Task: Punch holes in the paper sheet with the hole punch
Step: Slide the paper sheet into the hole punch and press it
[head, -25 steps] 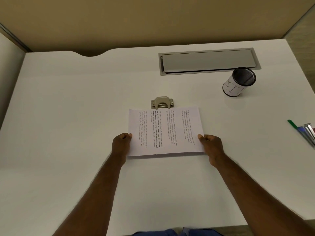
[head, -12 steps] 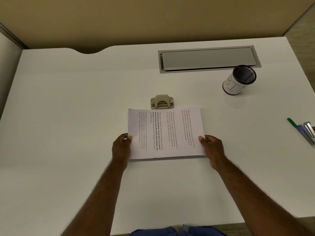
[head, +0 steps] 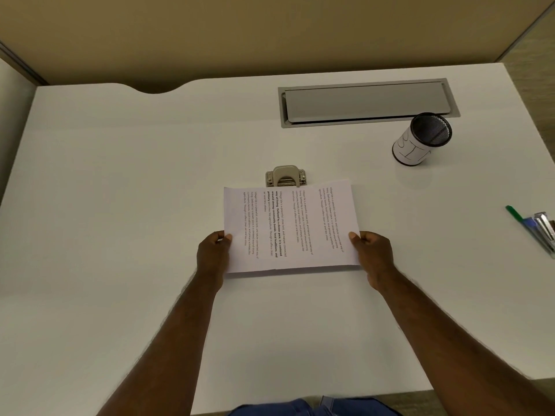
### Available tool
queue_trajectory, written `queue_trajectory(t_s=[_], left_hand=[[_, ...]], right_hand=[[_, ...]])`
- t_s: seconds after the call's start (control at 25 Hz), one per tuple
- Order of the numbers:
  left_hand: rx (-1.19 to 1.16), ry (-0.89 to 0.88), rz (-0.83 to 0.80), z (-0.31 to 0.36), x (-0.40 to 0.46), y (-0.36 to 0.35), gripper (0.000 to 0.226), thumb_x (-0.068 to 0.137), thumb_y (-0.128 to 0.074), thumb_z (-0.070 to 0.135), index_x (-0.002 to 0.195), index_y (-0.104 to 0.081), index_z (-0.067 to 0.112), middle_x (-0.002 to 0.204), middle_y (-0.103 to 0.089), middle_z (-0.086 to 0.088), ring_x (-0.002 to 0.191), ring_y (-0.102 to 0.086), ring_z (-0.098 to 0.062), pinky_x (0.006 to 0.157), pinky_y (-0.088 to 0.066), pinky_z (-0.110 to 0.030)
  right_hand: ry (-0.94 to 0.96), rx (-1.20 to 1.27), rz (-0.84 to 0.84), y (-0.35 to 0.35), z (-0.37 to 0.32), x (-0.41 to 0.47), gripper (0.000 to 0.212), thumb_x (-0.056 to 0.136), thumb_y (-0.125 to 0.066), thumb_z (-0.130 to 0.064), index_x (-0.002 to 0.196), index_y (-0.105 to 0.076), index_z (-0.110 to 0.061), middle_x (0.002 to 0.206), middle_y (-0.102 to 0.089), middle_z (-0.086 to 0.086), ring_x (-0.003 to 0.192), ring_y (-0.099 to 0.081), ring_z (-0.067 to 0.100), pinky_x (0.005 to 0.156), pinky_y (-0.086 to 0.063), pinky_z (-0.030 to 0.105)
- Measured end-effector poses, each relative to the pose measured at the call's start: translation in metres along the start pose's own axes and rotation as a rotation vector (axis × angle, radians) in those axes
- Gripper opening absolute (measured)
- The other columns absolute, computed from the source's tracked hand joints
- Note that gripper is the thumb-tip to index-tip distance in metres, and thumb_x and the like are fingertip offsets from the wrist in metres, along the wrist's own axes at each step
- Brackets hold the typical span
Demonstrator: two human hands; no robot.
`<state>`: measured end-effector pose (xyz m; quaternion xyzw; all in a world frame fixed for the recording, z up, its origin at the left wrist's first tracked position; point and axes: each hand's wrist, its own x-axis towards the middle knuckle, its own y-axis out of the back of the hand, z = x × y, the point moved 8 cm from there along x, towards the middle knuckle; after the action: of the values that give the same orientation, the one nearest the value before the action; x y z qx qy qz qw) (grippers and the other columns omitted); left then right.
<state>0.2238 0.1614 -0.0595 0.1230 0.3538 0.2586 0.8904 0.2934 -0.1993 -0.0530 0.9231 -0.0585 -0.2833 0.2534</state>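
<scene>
A white printed paper sheet (head: pixel 289 226) lies crosswise at the middle of the white desk (head: pixel 120 205), its text running sideways. My left hand (head: pixel 213 253) pinches its left edge and my right hand (head: pixel 372 255) pinches its right edge. A small beige metal hole punch (head: pixel 286 176) stands just beyond the sheet's far edge, left of the sheet's middle. The far edge of the paper meets the punch's front; whether it sits inside the slot I cannot tell.
A black mesh pen cup (head: pixel 420 139) with a white label stands at the back right. A grey cable hatch (head: pixel 366 102) is set into the desk behind it. Pens and a metal item (head: pixel 537 226) lie at the right edge.
The paper and both hands have shifted slightly away from me, so the sheet's far edge now covers the front of the punch. The grip on the sheet is unchanged.
</scene>
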Motion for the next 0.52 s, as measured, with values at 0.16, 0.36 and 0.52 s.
queue_trajectory(t_s=[0.16, 0.36, 0.52], left_hand=[[0.000, 0.018, -0.010, -0.0019, 0.0037, -0.0014, 0.017, 0.094, -0.051, 0.018, 0.100, -0.064, 0.009, 0.099, -0.065, -0.008, 0.083, -0.057, -0.023, 0.073, -0.042, -0.030], [0.033, 0.017, -0.026, -0.0026, 0.0054, -0.0019, 0.014, 0.094, -0.051, 0.018, 0.095, -0.063, 0.011, 0.097, -0.065, -0.008, 0.083, -0.057, -0.024, 0.069, -0.042, -0.028], [0.038, 0.034, -0.028, -0.0081, 0.0017, -0.0009, 0.013, 0.094, -0.050, 0.019, 0.094, -0.062, 0.013, 0.096, -0.064, -0.006, 0.084, -0.057, -0.024, 0.073, -0.043, -0.030]], right_hand=[[0.004, -0.022, 0.004, -0.0010, -0.0022, 0.0005, 0.033, 0.091, -0.058, -0.024, 0.079, -0.065, 0.006, 0.077, -0.064, 0.013, 0.064, -0.050, 0.020, 0.057, -0.040, 0.028], [0.018, -0.027, 0.010, -0.0018, -0.0045, 0.0004, 0.028, 0.091, -0.057, -0.024, 0.081, -0.066, 0.001, 0.079, -0.065, 0.010, 0.066, -0.053, 0.020, 0.055, -0.041, 0.025], [0.016, -0.030, 0.012, -0.0022, -0.0014, -0.0021, 0.030, 0.091, -0.057, -0.023, 0.085, -0.065, 0.005, 0.082, -0.065, 0.011, 0.065, -0.052, 0.018, 0.055, -0.041, 0.025]])
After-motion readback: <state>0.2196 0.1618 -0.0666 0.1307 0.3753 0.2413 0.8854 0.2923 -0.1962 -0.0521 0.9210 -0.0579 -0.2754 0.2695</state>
